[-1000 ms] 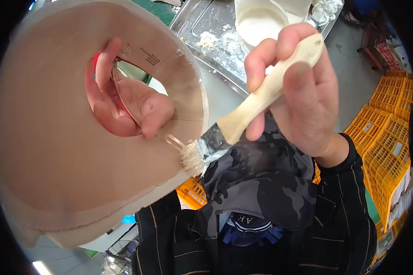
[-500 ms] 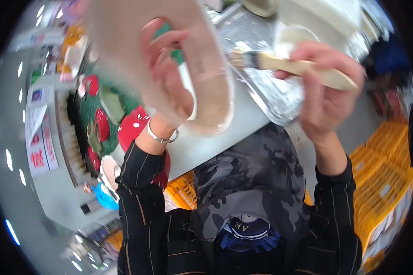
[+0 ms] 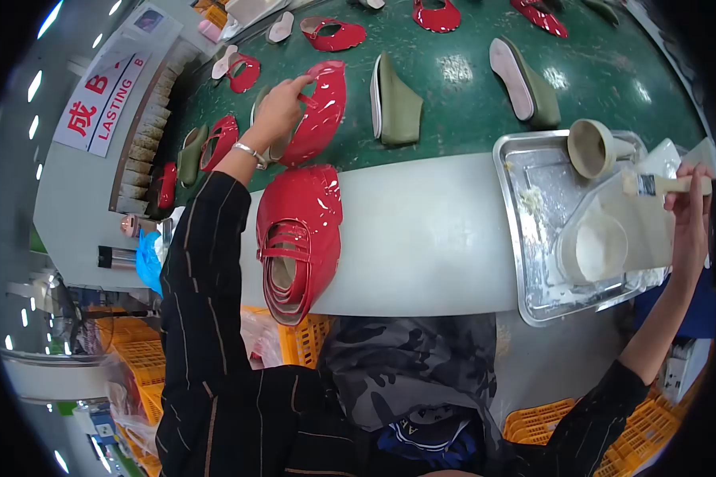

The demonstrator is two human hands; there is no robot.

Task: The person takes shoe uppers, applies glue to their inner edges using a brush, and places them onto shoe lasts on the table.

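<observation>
My left hand (image 3: 278,113) reaches over the green surface, thumb and forefinger closed on the edge of a glossy red shoe upper (image 3: 324,119). A pale rim shows partly beneath this hand; what it belongs to is mostly hidden. Nearer me, a stack of red strapped shoe uppers (image 3: 301,238) lies on the white tabletop (image 3: 422,238). At the right, my right hand (image 3: 692,211) is closed round the wooden handle of a brush (image 3: 652,185), its bristles pointing left above a pale container (image 3: 601,246).
The container and a beige cup (image 3: 590,149) stand in a metal tray (image 3: 511,219) smeared white. Green wedge shoe pieces (image 3: 398,107) and several red uppers (image 3: 437,16) lie along the green surface (image 3: 461,103). Orange crates (image 3: 533,421) stand below.
The pale shoe sole once raised in my left hand is no longer there; that hand now reaches to the red upper. My right hand has moved right with the brush. The view has shifted.
</observation>
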